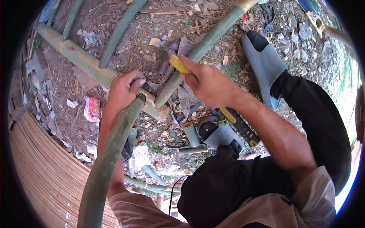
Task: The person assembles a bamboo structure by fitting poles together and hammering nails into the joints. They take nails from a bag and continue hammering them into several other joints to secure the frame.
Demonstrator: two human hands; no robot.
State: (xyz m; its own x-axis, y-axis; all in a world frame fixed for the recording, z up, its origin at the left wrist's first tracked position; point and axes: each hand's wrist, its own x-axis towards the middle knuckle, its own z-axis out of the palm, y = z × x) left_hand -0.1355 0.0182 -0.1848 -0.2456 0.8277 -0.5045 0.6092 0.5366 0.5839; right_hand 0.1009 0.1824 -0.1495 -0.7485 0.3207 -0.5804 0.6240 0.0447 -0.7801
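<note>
Right hand [208, 85] clenched on yellow tool [180, 65], bamboo beam [83, 59] leftward running far-left to near-right, left hand [123, 90] nearer, its grip unclear.

wears a dull tan shirt [262, 211] with loose short sleeves [132, 207] and a small dark mark [286, 200] near the right one; has on black trousers [321, 106], black socks [257, 41] and smooth grey slip-on sandals [268, 62] with open toes and broad bands.

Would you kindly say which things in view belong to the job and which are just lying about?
Likely the job:
yellow tool in the right hand
thick bamboo pole at the left hand
slanting bamboo pole meeting it

Likely lying about:
red wrapper
wood chips
crumpled plastic
</note>
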